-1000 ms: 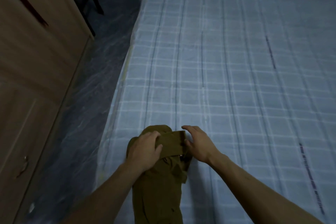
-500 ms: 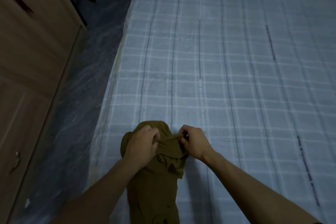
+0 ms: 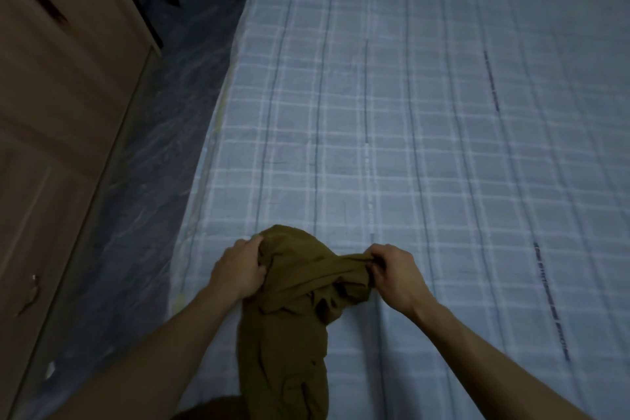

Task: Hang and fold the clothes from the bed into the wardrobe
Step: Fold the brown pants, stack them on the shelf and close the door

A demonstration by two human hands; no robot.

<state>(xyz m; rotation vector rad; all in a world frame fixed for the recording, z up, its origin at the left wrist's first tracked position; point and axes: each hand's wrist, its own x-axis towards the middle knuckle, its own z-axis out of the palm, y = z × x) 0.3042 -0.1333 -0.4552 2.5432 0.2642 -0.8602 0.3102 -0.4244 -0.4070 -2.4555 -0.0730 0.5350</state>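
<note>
Nearest us, the olive-brown garment [image 3: 289, 334] lies bunched on the near corner of the bed [image 3: 443, 147], its lower part trailing toward us. Our left hand [image 3: 238, 269] has its grip closed around the cloth's left edge, fingers curled into the fabric. Our right hand [image 3: 395, 273] pinches a twisted fold, pulled out to the right. Beyond stretches the checked sheet; the wooden wardrobe [image 3: 61, 112] stands left, across the dark floor [image 3: 143, 215].
</note>
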